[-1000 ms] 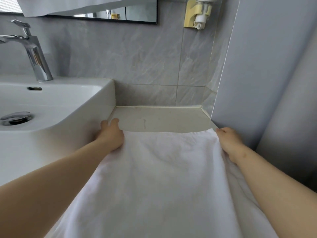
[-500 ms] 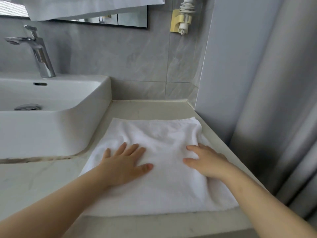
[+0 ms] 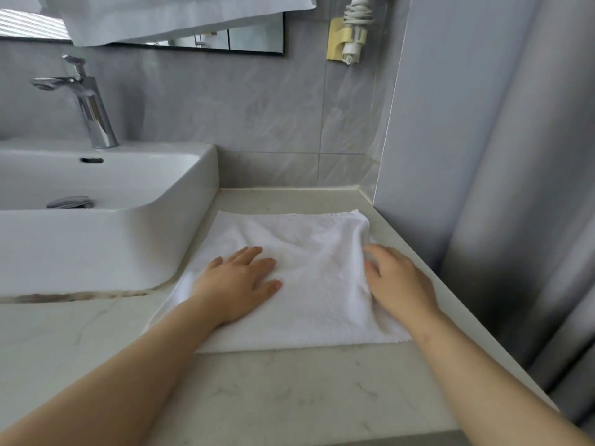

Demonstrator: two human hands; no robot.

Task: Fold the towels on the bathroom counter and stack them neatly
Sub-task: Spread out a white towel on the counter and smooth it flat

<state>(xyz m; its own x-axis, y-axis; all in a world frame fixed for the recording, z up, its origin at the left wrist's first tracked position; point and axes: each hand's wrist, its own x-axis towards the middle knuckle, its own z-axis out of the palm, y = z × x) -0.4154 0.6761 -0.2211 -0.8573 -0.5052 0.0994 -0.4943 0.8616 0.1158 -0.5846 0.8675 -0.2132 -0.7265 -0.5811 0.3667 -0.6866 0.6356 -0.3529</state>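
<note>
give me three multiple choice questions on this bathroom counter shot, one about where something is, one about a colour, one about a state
1. Where does the towel on the counter lie?
A. in the sink basin
B. flat on the counter, right of the sink
C. draped over the faucet

2. What colour is that towel?
A. white
B. dark blue
C. striped red

3. What is the left hand doing?
A. gripping the faucet handle
B. hanging off the counter edge
C. resting flat on the towel with straight fingers

Answers:
1 B, the towel is spread between the sink's side and the right wall.
2 A, the cloth is plain white all over.
3 C, the palm is down on the cloth, while the right hand sits at its right edge.
</note>
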